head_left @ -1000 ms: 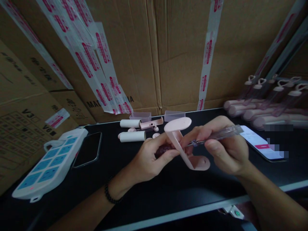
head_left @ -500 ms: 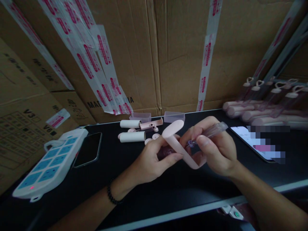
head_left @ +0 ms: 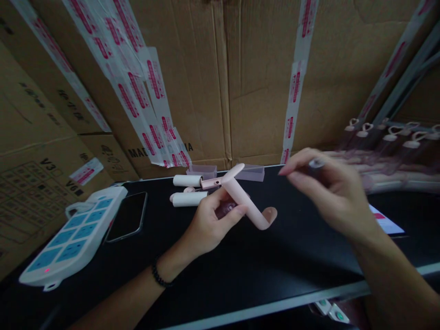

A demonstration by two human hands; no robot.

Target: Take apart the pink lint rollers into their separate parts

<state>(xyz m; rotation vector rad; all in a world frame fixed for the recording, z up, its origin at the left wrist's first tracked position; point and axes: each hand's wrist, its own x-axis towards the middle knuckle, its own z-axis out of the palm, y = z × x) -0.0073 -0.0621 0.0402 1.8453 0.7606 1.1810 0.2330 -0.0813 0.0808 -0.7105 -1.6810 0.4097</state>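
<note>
My left hand (head_left: 209, 220) is closed round a pink C-shaped plastic frame (head_left: 245, 199) and a dark purple translucent piece (head_left: 225, 210) at its side. The frame tilts, its upper end plate raised and its curled lower end pointing right. My right hand (head_left: 330, 188) is apart from the frame, over the right side of the table, blurred by motion. A clear-handled screwdriver (head_left: 316, 162) is tucked in its palm, only the handle end showing, with thumb and forefinger stretched forward. Behind my left hand lie white rolls (head_left: 190, 199) and another pink part (head_left: 210, 183).
Left are a power strip (head_left: 75, 233) and a dark phone (head_left: 127, 216). Translucent trays (head_left: 250, 173) stand against large cardboard boxes (head_left: 261, 91). Pink pieces with heart-shaped loops (head_left: 412, 140) line the right. A lit phone (head_left: 388, 222) is partly behind my right arm.
My right hand has drawn away from the pink frame, moving right and up with the screwdriver. My left hand still holds the frame, shifted slightly left.
</note>
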